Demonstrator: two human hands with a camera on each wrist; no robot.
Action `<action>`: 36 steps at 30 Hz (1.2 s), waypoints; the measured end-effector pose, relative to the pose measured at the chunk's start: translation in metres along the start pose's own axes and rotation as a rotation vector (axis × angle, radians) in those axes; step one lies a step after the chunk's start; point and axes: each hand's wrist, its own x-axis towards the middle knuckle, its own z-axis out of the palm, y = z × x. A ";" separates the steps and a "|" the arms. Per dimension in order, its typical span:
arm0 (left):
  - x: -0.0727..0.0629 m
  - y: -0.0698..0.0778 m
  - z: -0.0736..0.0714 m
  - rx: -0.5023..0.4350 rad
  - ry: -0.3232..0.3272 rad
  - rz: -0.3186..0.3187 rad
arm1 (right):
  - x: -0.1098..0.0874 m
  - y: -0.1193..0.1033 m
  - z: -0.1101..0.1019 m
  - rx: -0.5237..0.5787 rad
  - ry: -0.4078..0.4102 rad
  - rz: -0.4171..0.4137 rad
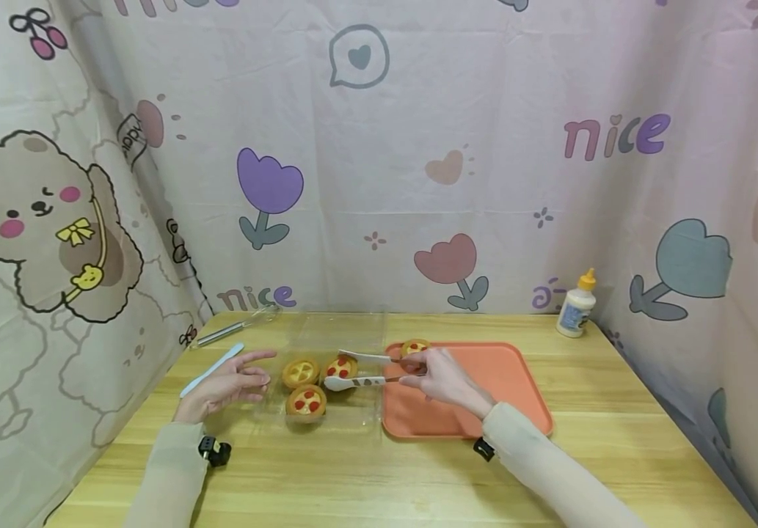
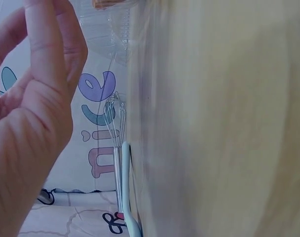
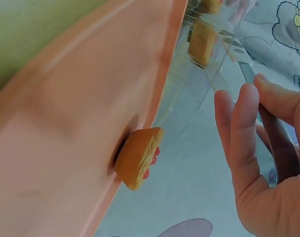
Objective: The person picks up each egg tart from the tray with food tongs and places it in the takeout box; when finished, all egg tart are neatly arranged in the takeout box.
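My right hand (image 1: 443, 375) holds metal tongs (image 1: 365, 381) with pale, slotted ends. The two ends point left over a clear plastic box (image 1: 352, 419), on either side of a small tart with red dots (image 1: 342, 367); whether they touch it I cannot tell. Beside it in the box are a tart with a yellow top (image 1: 300, 372) and another red-dotted tart (image 1: 306, 402). A further tart (image 3: 140, 157) sits on the orange tray (image 1: 464, 418), near its far left corner. At the box's left side, my left hand (image 1: 230, 385) is held with loosely spread fingers and nothing in them.
Left of the box lie a light blue, flat-handled utensil (image 1: 212, 370) and a wire whisk (image 1: 236, 328). The box's raised clear lid (image 1: 339, 330) stands behind the tarts. A white bottle with a yellow cap (image 1: 577, 308) stands at the back right, before a printed curtain (image 1: 365, 183).
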 end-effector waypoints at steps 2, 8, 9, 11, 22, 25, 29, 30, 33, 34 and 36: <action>0.000 0.000 0.000 -0.001 0.002 0.002 | 0.001 -0.001 0.000 -0.003 -0.008 0.008; -0.001 0.000 0.001 -0.010 0.001 0.004 | 0.003 -0.001 -0.001 0.007 -0.031 0.020; -0.001 0.000 0.001 -0.012 0.002 0.002 | 0.003 -0.001 -0.001 0.006 -0.027 0.017; 0.000 0.001 0.001 -0.012 0.003 -0.001 | 0.004 0.000 -0.002 0.003 -0.021 0.015; 0.002 0.000 -0.001 -0.013 -0.013 0.016 | 0.003 0.002 -0.016 0.024 -0.038 0.038; 0.001 0.000 0.000 -0.014 -0.010 0.014 | 0.003 0.001 -0.015 0.014 -0.041 0.029; 0.000 0.000 0.001 -0.020 -0.014 0.014 | 0.004 0.000 -0.012 -0.013 -0.028 0.036; 0.000 0.000 0.001 -0.023 -0.015 0.013 | 0.004 0.000 -0.011 -0.017 -0.026 0.040; -0.001 0.000 0.001 -0.028 -0.019 0.015 | 0.005 0.001 -0.010 -0.026 -0.024 0.044; -0.001 0.000 0.001 -0.028 -0.019 0.017 | 0.006 0.002 -0.009 -0.025 -0.024 0.044; -0.001 0.000 0.001 -0.029 -0.020 0.017 | 0.006 0.002 -0.009 -0.020 -0.026 0.041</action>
